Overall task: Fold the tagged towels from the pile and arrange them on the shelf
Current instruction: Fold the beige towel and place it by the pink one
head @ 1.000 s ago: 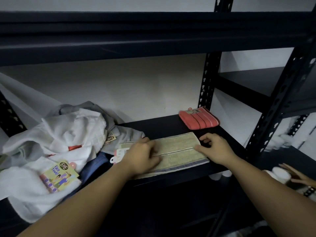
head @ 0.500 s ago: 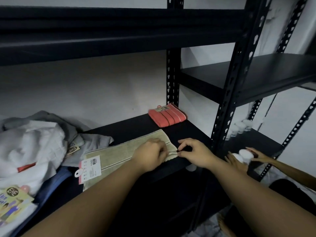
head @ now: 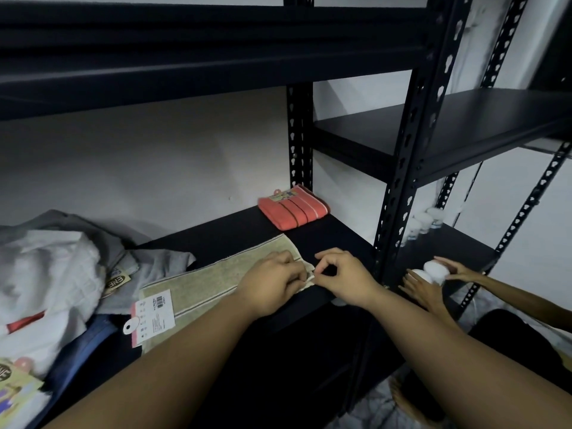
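Right now the olive towel [head: 198, 283] lies stretched flat along the front edge of the shelf [head: 235, 233], its paper tag [head: 153, 315] at the left end. I have both hands at its right end: my left hand [head: 272, 284] has its fingers curled onto that end of the cloth, and my right hand [head: 343, 277] pinches the corner between thumb and fingertips, just at the shelf's front edge.

I judge the towel light, soft and limp, so it will sag and crease wherever it is unsupported. Taking it by the two right corners and carrying them over toward the tag end should keep the fold square; a grip mid-edge would likely let the corners droop. The tag is stiff card and could buckle if folded under.

At the back right corner of the shelf a folded orange towel [head: 293, 208] sits with its tag on top, well apart from the olive one. At the left end lies the pile [head: 52, 274] of white, grey and blue towels, some tags showing. Beyond the right upright, another person's hands [head: 433, 280] handle small white containers [head: 435, 269] on a neighbouring shelf.
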